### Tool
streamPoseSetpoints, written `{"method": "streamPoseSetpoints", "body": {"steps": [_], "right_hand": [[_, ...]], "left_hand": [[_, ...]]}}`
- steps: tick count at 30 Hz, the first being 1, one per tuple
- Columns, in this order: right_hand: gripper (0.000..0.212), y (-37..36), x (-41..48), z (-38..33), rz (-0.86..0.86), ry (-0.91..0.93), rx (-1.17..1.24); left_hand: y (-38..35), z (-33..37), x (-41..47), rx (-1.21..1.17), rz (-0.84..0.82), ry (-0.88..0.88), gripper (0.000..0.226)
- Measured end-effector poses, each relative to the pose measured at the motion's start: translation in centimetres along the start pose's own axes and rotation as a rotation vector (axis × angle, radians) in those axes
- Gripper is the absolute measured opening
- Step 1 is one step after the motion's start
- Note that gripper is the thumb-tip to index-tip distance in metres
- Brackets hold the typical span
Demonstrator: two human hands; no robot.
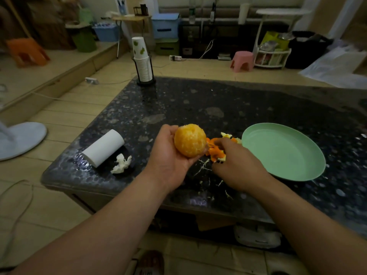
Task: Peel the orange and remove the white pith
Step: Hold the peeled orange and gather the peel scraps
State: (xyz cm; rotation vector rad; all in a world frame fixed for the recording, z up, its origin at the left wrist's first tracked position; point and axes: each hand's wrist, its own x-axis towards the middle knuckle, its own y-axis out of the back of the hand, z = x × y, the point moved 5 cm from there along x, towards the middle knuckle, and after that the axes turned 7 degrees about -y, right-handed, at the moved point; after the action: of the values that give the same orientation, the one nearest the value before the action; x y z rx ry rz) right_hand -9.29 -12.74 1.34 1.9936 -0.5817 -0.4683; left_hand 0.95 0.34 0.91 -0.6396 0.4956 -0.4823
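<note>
The dark speckled worktop [198, 100] carries everything within arm's reach, which suits a seated peeling job. A green plate [284, 155] sits on the right, bare inside, probably waiting for the cleaned fruit. On the left lies a paper roll [104, 147] on its side, likely kept handy for sticky fingers, and a stack of paper cups [142, 60] stands at the far corner, out of the way.

The left hand [168, 155] cups the orange [190, 140] from below and lifts it clear of the worktop. Its fingers wrap round the far side, so the bare face turns up for inspection. The rind looks fully off, with a pale film of pith left.

The right hand [236, 165] is down on the peel pile [215, 150], between orange and plate. Its fingers curl over the scraps, but I cannot tell if they pinch one or merely rest there.

A crumpled tissue [121, 163] lies beside the roll. Thin pith strands [202, 167] are scattered under the hands, where they would drop.
</note>
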Motion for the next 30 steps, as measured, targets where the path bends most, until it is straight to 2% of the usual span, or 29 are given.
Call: {"method": "streamPoseSetpoints", "body": {"steps": [1, 3, 5, 6, 7, 8, 10, 12, 14, 15, 18, 24, 30], "right_hand": [[0.019, 0.0, 0.2, 0.3, 0.044, -0.008, -0.005], [0.030, 0.2, 0.2, 0.0, 0.125, 0.012, -0.024], [0.008, 0.1, 0.4, -0.2, 0.085, 0.039, 0.018], [0.024, 0.0, 0.4, -0.5, 0.032, 0.054, 0.042], [0.027, 0.2, 0.2, -0.6, 0.011, 0.039, 0.054], [0.015, 0.3, 0.4, -0.3, 0.045, 0.018, 0.057], [0.026, 0.7, 0.3, 0.0, 0.135, 0.010, 0.041], [0.018, 0.5, 0.4, 0.1, 0.093, 0.019, 0.142], [0.065, 0.2, 0.3, 0.0, -0.047, 0.017, 0.331], [0.074, 0.1, 0.3, 0.0, -0.090, 0.005, 0.429], [0.079, 0.1, -0.3, -0.6, -0.137, 0.038, 0.625], [0.086, -0.2, -0.7, -0.4, -0.054, 0.051, 0.645], [0.085, 0.3, -0.4, 0.5, -0.020, 0.038, 0.644]], "left_hand": [[0.2, 0.0, 0.2, 0.018, 0.012, -0.005, 0.051], [0.5, -0.2, 0.4, 0.054, 0.021, -0.011, 0.049], [0.7, -0.4, 0.6, 0.086, 0.029, -0.023, 0.044], [0.7, -0.5, 0.7, 0.095, 0.035, -0.029, 0.042], [0.8, -0.6, 0.8, 0.104, 0.037, -0.036, 0.041], [0.9, -0.7, 1.0, 0.114, 0.042, -0.044, 0.040], [1.1, -0.9, 1.2, 0.130, 0.059, -0.061, 0.039], [1.2, -1.1, 1.3, 0.142, 0.073, -0.074, 0.038], [1.2, -1.4, 1.3, 0.142, 0.075, -0.077, 0.037], [1.1, -1.4, 1.2, 0.138, 0.070, -0.078, 0.037], [0.7, -1.8, 0.7, 0.121, 0.034, -0.073, 0.038], [-0.3, -2.8, 0.1, 0.111, -0.032, -0.063, 0.037], [-0.9, -3.2, 0.0, 0.250, -0.072, -0.049, 0.039]]}}
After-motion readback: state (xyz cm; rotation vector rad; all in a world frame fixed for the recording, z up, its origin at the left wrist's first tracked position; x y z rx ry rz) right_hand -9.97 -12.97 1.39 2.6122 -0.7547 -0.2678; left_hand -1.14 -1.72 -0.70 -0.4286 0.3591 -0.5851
